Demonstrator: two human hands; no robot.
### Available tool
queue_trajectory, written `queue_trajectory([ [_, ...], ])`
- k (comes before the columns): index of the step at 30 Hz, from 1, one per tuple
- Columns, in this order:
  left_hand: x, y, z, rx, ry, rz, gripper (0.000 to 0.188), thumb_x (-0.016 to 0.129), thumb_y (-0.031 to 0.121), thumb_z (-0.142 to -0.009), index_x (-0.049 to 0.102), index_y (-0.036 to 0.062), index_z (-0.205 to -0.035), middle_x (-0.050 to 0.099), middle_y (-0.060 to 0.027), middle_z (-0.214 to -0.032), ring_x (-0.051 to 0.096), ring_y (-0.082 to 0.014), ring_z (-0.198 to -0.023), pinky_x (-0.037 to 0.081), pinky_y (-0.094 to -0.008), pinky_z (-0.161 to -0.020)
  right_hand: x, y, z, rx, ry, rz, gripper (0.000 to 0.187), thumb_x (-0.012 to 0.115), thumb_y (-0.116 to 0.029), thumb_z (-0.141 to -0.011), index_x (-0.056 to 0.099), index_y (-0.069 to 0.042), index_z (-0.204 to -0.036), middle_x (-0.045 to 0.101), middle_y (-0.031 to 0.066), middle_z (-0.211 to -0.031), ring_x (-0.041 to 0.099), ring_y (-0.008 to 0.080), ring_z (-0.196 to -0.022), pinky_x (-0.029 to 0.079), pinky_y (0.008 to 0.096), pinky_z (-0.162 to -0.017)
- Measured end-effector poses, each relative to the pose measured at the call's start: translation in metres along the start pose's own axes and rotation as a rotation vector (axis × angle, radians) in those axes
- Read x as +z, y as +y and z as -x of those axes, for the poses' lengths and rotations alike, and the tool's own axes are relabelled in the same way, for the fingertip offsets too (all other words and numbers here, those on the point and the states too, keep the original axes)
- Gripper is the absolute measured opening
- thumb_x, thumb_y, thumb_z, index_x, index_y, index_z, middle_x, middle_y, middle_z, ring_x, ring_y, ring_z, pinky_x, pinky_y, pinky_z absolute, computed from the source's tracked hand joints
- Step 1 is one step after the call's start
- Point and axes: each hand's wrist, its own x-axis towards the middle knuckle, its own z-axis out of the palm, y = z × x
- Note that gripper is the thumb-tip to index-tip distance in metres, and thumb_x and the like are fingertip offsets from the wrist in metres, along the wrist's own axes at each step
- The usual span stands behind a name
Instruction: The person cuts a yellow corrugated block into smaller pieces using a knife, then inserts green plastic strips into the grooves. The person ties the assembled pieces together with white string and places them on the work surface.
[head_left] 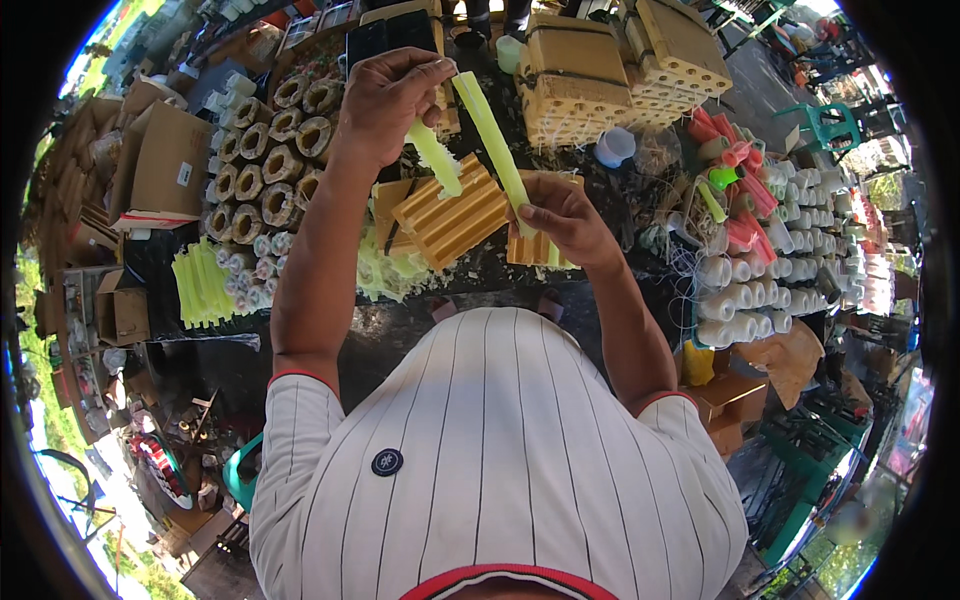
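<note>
While green strips (200,287) lie bundled at left beside tan rolls (262,193), the left hand (395,105) has its fingers closed on a ragged strip (439,165), its free end overlapping a grooved block (458,218) in view; contact cannot be told. Long strip (488,135): slanting, upper end at the left fingertips, lower end gripped between thumb and fingers of the right hand (562,220). Farther right: white spools (714,304).

Head-worn fisheye, facing steeply down over white pinstriped shirt (480,430), very close at bottom. Bare left hand (400,92) and bare right hand (568,220) farther out, beyond near edge of dark cluttered table (480,277). Wide circular view.
</note>
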Motion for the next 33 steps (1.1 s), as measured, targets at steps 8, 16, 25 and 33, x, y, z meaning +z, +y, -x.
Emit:
queue_trajectory([
  [8,0.028,0.003,0.01,-0.034,-0.148,-0.051,0.015,0.073,0.011,-0.1,0.074,-0.0026,-0.105,0.056,-0.0003,-0.069,0.048,-0.0082,-0.061,0.046,-0.0295,-0.056,0.009,-0.017,-0.016,-0.008,0.045,-0.037,0.04,0.07,-0.019,-0.104,0.055,0.003,-0.135,0.07,0.0071,-0.105,0.068,0.0133,-0.091,0.057,0.0314,-0.086],
  [16,0.03,0.002,0.018,-0.085,-0.091,-0.105,0.017,0.07,0.017,-0.104,0.072,0.0009,-0.108,0.066,-0.0025,-0.082,0.067,-0.0111,-0.075,0.054,-0.0287,-0.062,0.01,-0.033,-0.004,-0.037,0.215,-0.155,0.034,0.066,-0.024,-0.108,0.059,0.0,-0.13,0.06,0.0006,-0.085,0.057,0.007,-0.067,0.047,0.0231,-0.057],
  [25,-0.011,-0.068,0.048,-0.061,-0.622,-0.618,0.015,0.073,0.017,-0.101,0.064,0.0056,-0.106,0.062,0.0018,-0.083,0.062,-0.0074,-0.072,0.052,-0.0276,-0.067,-0.024,-0.081,0.022,-0.174,0.335,0.216,0.031,0.063,-0.03,-0.109,0.066,0.0,-0.115,0.053,-0.0019,-0.073,0.049,0.0069,-0.059,0.04,0.0244,-0.052],
  [33,0.055,-0.091,0.05,-0.468,-0.395,-0.494,0.024,0.066,0.027,-0.106,0.059,0.0048,-0.112,0.053,0.0007,-0.078,0.052,-0.0076,-0.065,0.044,-0.0279,-0.057,-0.151,0.072,0.068,0.319,0.483,0.803,0.036,0.07,-0.036,-0.102,0.071,-0.001,-0.101,0.063,0.0075,-0.074,0.059,0.0161,-0.067,0.048,0.0379,-0.062],
])
